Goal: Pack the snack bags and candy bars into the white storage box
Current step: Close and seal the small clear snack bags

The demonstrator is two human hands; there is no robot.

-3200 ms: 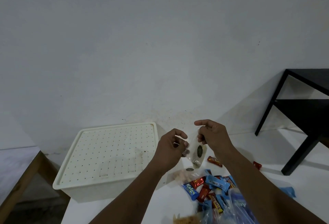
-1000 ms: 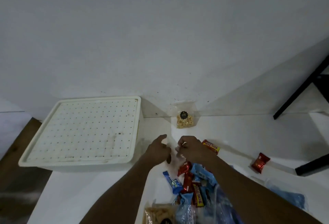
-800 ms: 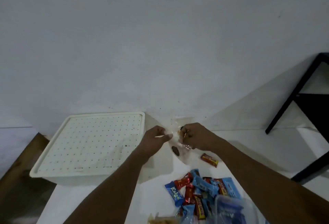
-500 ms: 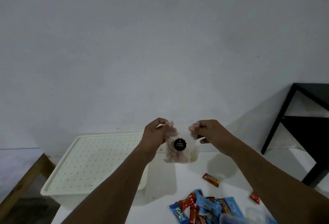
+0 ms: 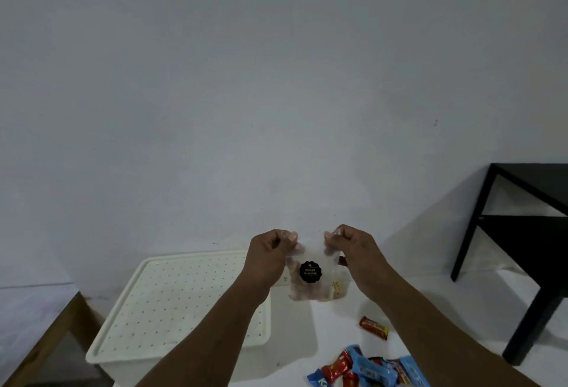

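A: We've got the clear snack bag (image 5: 310,276) up in the air, above the white counter (image 5: 430,300). Our left hand (image 5: 270,256) pinches one top corner, our right hand (image 5: 350,248) pinches the other, and it hangs between them with the black round sticker (image 5: 310,271) facing us.

B: And the white storage box (image 5: 172,310)?

A: Just to the left of the bag, with its dotted lid (image 5: 184,297) still on. Nothing goes in until that comes off, we think.

B: Then one hand has to let go. We'd keep the right pinch firm on the top seam, so the biscuits stay settled at the bottom, and free the left for the lid.

A: Or set the bag down beside the box first. It's thin film; we shouldn't pull the corners apart hard, or the seal may split.

B: Agreed. The loose red candy bar (image 5: 373,327) and the heap of blue and red bars (image 5: 365,371) at the near edge wait their turn on the counter.
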